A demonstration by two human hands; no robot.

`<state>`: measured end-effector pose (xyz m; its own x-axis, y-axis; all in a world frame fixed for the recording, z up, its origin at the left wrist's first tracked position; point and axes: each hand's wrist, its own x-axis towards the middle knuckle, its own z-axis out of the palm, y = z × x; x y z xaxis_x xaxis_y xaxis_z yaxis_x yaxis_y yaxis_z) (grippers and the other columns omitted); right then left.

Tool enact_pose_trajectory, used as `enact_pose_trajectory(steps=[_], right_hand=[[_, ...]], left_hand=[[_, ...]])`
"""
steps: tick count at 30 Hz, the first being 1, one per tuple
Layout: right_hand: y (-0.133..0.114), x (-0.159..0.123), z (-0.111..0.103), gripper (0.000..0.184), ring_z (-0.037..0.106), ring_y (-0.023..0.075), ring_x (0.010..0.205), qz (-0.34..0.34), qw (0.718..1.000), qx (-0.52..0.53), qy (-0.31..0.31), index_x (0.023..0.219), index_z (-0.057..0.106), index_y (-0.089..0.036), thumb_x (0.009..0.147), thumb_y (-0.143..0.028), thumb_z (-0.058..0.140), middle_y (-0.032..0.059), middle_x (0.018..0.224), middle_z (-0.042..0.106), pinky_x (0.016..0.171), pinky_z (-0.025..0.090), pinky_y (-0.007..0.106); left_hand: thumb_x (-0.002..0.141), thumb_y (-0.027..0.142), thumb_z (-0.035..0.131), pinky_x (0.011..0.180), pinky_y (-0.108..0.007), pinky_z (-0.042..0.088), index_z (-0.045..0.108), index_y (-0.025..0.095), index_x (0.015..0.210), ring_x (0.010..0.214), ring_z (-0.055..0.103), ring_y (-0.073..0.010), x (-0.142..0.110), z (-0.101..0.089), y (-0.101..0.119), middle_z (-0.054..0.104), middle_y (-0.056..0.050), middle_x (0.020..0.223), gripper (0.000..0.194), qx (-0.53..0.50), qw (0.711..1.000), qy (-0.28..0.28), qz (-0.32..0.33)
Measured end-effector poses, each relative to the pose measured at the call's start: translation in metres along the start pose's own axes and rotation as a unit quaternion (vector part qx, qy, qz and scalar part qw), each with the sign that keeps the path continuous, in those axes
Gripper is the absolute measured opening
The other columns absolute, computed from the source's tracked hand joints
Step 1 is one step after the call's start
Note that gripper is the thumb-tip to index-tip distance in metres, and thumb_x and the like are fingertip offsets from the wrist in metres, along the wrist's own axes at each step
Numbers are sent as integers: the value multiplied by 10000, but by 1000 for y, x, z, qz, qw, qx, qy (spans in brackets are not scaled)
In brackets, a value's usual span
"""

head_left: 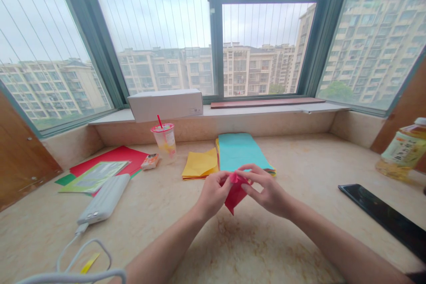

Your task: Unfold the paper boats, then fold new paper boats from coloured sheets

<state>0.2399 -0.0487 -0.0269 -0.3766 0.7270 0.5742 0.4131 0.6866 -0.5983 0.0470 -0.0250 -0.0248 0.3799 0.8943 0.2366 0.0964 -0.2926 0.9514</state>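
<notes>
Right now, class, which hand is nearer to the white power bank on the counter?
Left. The left hand sits to the right of the white power bank, pinching the folded red paper; the right hand is farther right, beyond the paper.
</notes>
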Motion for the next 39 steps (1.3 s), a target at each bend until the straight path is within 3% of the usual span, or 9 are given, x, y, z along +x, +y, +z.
enact_pose_trajectory(steps=[3, 10, 13, 19, 23, 31, 39], right_hand=[[4, 0, 2, 379, 611, 188, 975, 0, 1000, 7, 12, 1261, 633, -269, 913, -160, 530, 89, 1182, 574, 822, 547, 326], [7, 0, 3, 403, 610, 205, 1017, -2, 1000, 4, 25, 1243, 656, -291, 897, -126, 530, 74, 1122, 599, 872, 537, 342], [7, 1, 5, 388, 614, 196, 1014, -3, 1000, 8, 29, 1231, 663, -301, 904, -135, 536, 64, 1112, 602, 889, 528, 334], [6, 2, 4, 274, 629, 196, 951, -14, 997, 8, 72, 1149, 692, -276, 924, -201, 556, 68, 1043, 635, 813, 549, 324], [5, 1, 1, 207, 636, 202, 930, -31, 996, 1, 82, 1077, 708, -264, 911, -226, 590, 70, 1023, 642, 789, 555, 323], [11, -3, -2, 252, 612, 173, 885, -85, 995, -8, 43, 1094, 730, -311, 934, -210, 563, 70, 1090, 588, 770, 560, 328], [17, -2, -12, 296, 605, 162, 881, -89, 995, -5, 53, 1097, 737, -319, 949, -178, 522, 74, 1141, 569, 772, 559, 326]], left_hand=[[881, 456, 579, 595, -246, 479, 635, 139, 1107, 685, 669, -193, -1, 1, -1, 731, -70, 789, 393, -18, 999, -27, 6], [866, 293, 614, 828, -309, 492, 668, 191, 1153, 930, 670, -228, -2, 2, -1, 737, -82, 1039, 309, 154, 983, 17, 97], [887, 239, 564, 824, -300, 480, 692, 204, 1146, 904, 664, -215, -3, 3, 0, 740, -66, 1030, 291, 171, 979, -5, 115], [943, 344, 486, 701, -269, 469, 740, 164, 1048, 785, 638, -199, -4, 4, 1, 736, -60, 890, 329, 77, 994, -18, 72], [891, 335, 565, 742, -286, 497, 744, 142, 1013, 848, 653, -224, -3, 5, 3, 735, -74, 894, 290, -14, 999, -18, 28], [774, 306, 694, 704, -285, 498, 744, 133, 909, 801, 662, -213, 0, 5, 5, 741, -78, 873, 226, -88, 995, -15, -33], [794, 310, 660, 798, -323, 501, 722, 122, 1026, 802, 671, -201, -1, 5, 14, 738, -87, 901, 305, -181, 980, -69, -53]])
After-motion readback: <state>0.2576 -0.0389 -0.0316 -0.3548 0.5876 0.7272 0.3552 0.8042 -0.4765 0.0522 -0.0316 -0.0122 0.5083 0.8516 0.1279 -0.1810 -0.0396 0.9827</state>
